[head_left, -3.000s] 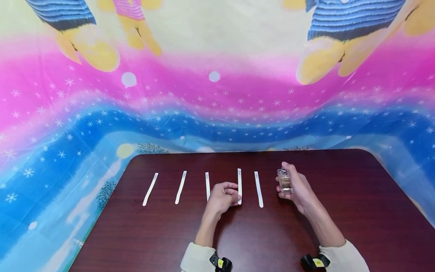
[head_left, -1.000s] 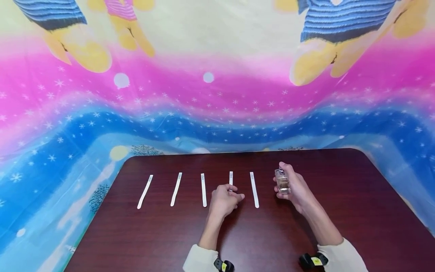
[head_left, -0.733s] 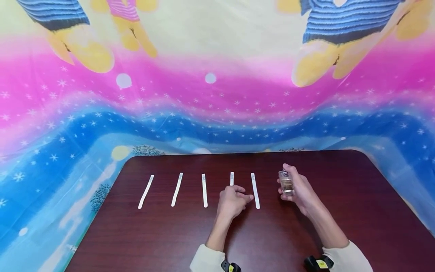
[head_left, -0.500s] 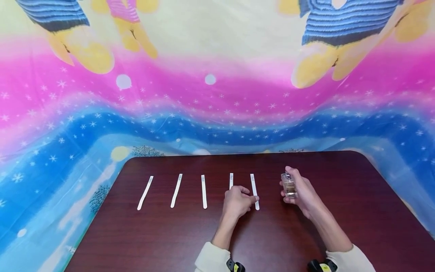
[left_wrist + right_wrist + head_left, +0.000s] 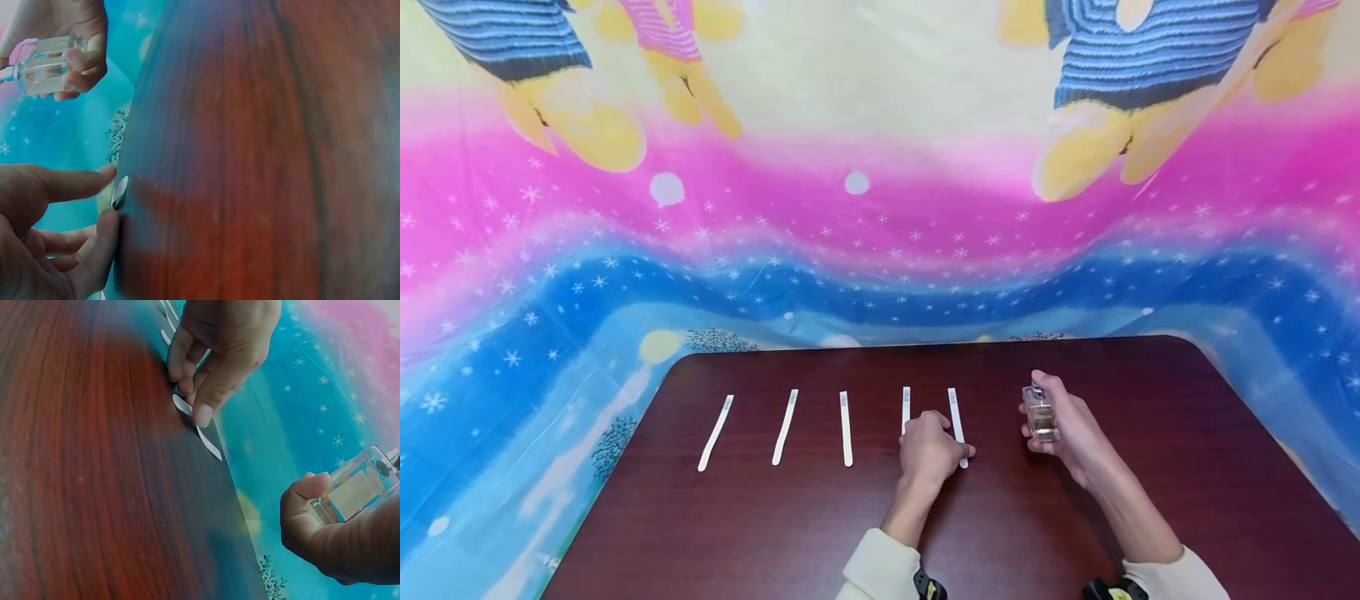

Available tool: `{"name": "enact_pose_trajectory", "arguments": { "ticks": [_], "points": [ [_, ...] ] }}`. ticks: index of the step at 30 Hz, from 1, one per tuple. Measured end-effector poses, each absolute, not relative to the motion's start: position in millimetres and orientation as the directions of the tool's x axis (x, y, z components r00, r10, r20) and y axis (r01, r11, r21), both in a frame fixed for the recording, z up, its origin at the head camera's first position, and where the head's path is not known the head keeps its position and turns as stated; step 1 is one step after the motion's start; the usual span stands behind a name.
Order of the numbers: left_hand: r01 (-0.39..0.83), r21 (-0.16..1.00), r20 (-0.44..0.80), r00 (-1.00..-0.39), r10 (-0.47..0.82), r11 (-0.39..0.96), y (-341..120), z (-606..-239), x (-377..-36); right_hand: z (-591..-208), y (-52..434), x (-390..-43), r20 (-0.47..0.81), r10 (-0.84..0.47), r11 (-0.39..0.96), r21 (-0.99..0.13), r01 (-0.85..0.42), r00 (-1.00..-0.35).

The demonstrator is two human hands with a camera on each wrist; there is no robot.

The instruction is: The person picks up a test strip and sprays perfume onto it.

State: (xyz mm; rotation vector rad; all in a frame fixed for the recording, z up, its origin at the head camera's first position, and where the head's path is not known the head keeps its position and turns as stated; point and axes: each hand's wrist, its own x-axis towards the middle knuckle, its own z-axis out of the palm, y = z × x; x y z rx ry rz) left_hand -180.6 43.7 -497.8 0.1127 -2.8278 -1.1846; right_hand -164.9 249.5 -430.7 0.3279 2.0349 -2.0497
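Item 1. Left hand (image 5: pixel 930 450): rests on the tabletop (image 5: pixel 775 533), fingers curled, thumb and forefinger closed on the near end of the rightmost paper strip (image 5: pixel 956 414). The left wrist view shows the strip's tip pinched between thumb and forefinger (image 5: pixel 94 181); the right wrist view shows that end raised slightly off the wood, the far end running away from the hand.

Item 2. Right hand (image 5: pixel 1071 429): held above the tabletop, to the right of the rightmost paper strip and apart from it, fingers wrapped round a small glass bottle (image 5: pixel 1040 414). The bottle is clear, square-sided, with pale liquid inside and a metal spray top; it stands roughly upright in the grip, with one finger over the top.

Item 3. Second strip (image 5: pixel 906 405): lies just left of the rightmost paper strip; its near end is hidden behind the left hand.

Item 4. Three further strips (image 5: pixel 786 427): laid in a row to the left of the second strip, each flat on the wood and apart from its neighbours, the two furthest left slanting a little.

Item 5. Tabletop: dark red-brown wood grain, rounded far corners.

Item 6. Backdrop cloth (image 5: pixel 865 233): hangs behind the tabletop's far edge, banded pink, blue and pale yellow, printed with white stars and cartoon figures.

Item 7. Cream sleeves (image 5: pixel 880 571) and black wrist bands: at the near edge, behind both hands.
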Motion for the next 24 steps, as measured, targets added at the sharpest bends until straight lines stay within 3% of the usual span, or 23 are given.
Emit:
{"name": "enact_pose_trajectory", "arguments": {
  "ticks": [3,12,18,24],
  "points": [
    [-0.055,0.688,0.041,-0.993,-0.114,0.724,47.1,-515.8,-188.2,-430.4,246.7,-164.7,-0.318,-0.013,-0.003,-0.948,0.318,-0.948],
    [-0.065,0.635,0.031,-0.994,-0.109,0.77,50.3,-519.1,-192.7,-431.2,244.4,-166.1,-0.315,-0.019,-0.012,-0.949,0.315,-0.949],
    [-0.03,0.705,0.01,-0.999,-0.053,0.708,46.1,-499.8,-182.5,-432.4,249.4,-166.7,-0.307,-0.018,-0.016,-0.951,0.308,-0.951],
    [-0.077,0.839,-0.1,-0.995,0.015,0.539,45.7,-469.0,-158.4,-437.0,251.7,-167.2,-0.32,-0.015,-0.012,-0.947,0.32,-0.947]
  ]
}}
